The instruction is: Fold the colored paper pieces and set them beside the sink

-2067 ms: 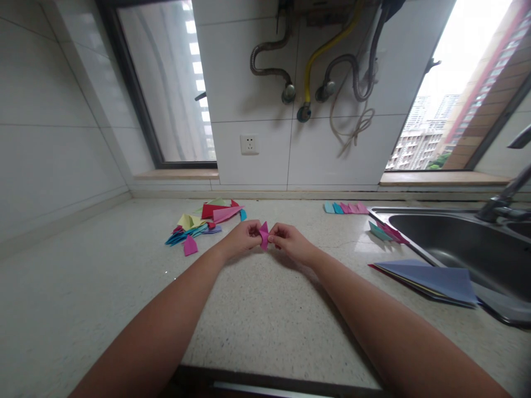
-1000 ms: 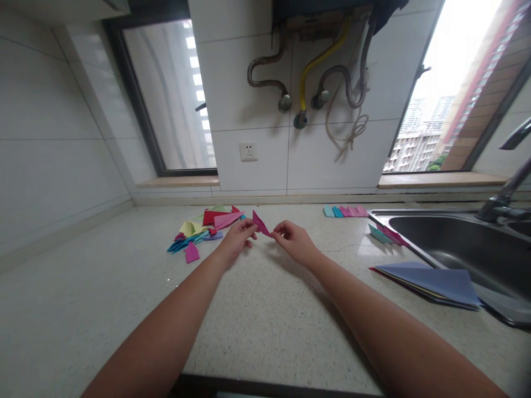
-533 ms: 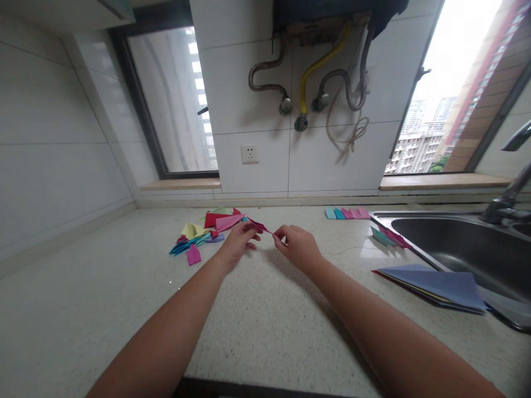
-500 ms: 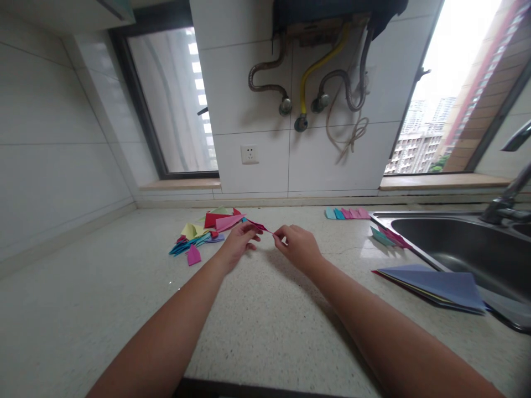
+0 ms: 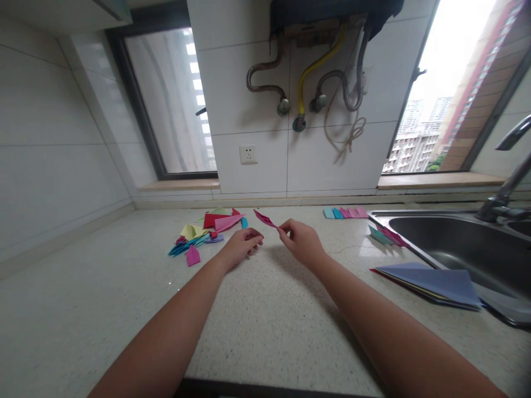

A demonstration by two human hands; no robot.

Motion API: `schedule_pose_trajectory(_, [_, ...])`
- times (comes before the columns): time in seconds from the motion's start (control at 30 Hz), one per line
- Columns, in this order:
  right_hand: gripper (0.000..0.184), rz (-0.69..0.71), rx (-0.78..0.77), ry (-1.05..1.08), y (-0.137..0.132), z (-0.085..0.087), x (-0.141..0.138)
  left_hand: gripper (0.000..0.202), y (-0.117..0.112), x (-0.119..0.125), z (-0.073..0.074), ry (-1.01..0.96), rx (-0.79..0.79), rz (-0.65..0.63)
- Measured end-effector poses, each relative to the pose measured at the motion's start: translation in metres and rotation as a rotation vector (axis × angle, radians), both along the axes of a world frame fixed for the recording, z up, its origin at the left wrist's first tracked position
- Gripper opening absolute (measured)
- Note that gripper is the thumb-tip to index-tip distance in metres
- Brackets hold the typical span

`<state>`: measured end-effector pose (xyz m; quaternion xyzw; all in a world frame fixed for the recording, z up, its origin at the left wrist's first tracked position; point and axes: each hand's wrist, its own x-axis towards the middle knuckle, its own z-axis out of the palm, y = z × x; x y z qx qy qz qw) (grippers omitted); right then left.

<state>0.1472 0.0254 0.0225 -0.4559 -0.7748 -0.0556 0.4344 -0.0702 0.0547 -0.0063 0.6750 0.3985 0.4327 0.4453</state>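
Observation:
A dark pink piece of folded paper (image 5: 265, 219) points up and to the left over the middle of the counter. My right hand (image 5: 301, 242) pinches its lower right end between thumb and fingertips. Just left of it, my left hand (image 5: 243, 247) hovers low over the counter with loosely curled fingers and nothing visible in them. It does not touch the folded paper. Beside the left hand lies a pile of coloured folded papers, among them a pink one (image 5: 227, 223), a red one (image 5: 209, 220), a yellow one (image 5: 191, 230) and a small magenta one (image 5: 193, 255).
Small blue and pink folded pieces (image 5: 346, 213) line up near the wall. Teal and magenta folded papers (image 5: 384, 236) lie beside the steel sink (image 5: 418, 260). A stack of larger folded sheets (image 5: 431, 284) overlaps the sink's rim. A faucet (image 5: 498, 199) stands at far right.
My left hand has let go of the dark pink folded paper and dropped slightly. The right hand keeps hold of it, and its free end has swung upward, away from the pile.

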Motion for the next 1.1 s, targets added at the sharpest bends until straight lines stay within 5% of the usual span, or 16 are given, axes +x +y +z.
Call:
schedule_pose_trajectory(0.17, [0.018, 0.143, -0.314, 0.290, 0.015, -0.009, 0.003, 0.035, 0.006, -0.006, 0.003, -0.109, 0.020, 0.107])
schedule_pose_trajectory(0.33, [0.020, 0.197, -0.513, 0.287, 0.022, -0.014, 0.006, 0.040, 0.009, -0.012, 0.009, -0.205, 0.048, 0.175])
schedule_pose_trajectory(0.63, [0.014, 0.199, -0.464, 0.064, 0.013, -0.013, 0.006, 0.040, 0.003, -0.010, 0.011, -0.156, 0.113, 0.172])
schedule_pose_trajectory(1.1, [0.015, -0.021, -0.363, -0.098, 0.002, 0.005, 0.025, 0.049, 0.004, -0.006, 0.002, -0.088, 0.026, 0.165])
